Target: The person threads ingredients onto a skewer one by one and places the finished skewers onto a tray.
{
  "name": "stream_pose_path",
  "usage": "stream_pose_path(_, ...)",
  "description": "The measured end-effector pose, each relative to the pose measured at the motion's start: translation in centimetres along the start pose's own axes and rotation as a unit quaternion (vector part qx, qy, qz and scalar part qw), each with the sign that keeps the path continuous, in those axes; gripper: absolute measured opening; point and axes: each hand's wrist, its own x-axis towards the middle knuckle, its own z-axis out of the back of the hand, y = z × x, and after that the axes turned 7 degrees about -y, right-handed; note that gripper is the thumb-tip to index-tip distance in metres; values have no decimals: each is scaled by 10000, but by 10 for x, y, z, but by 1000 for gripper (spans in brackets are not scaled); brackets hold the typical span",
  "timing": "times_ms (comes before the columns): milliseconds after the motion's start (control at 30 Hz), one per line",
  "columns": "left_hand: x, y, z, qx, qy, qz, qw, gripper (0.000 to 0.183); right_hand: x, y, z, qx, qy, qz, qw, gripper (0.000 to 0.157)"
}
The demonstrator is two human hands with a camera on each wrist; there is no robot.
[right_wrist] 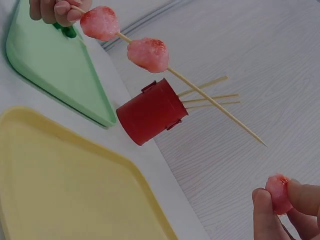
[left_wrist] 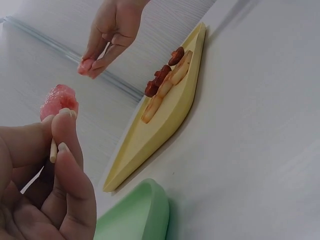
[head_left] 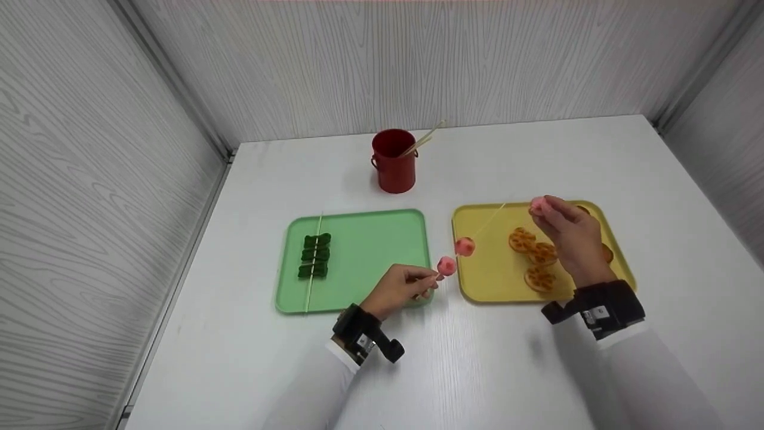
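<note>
My left hand (head_left: 401,289) pinches the lower end of a thin wooden skewer (right_wrist: 215,103). Two pink balls (right_wrist: 148,55) are threaded on it, one close to the fingertips and one a little farther up; the pointed upper part is bare. My right hand (head_left: 568,239) holds a third, loose pink ball (right_wrist: 279,194) between thumb and fingers, above the yellow tray (head_left: 486,286) and apart from the skewer tip. In the left wrist view, the skewer's blunt end pokes out below the left fingers.
A green tray (head_left: 376,239) at left carries a skewer of folded green pieces (head_left: 314,255). Lotus root slices (head_left: 540,279) and brown mushroom-like pieces (left_wrist: 159,80) lie on the yellow tray. Behind stands a red bucket (head_left: 396,173) with several bare skewers (right_wrist: 212,97).
</note>
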Motion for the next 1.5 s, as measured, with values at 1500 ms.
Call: stream_pose_path(1500,-4,-7,-1,428,628,70,9971,21,-1,-10,3,-431,-422,-169,9980,27)
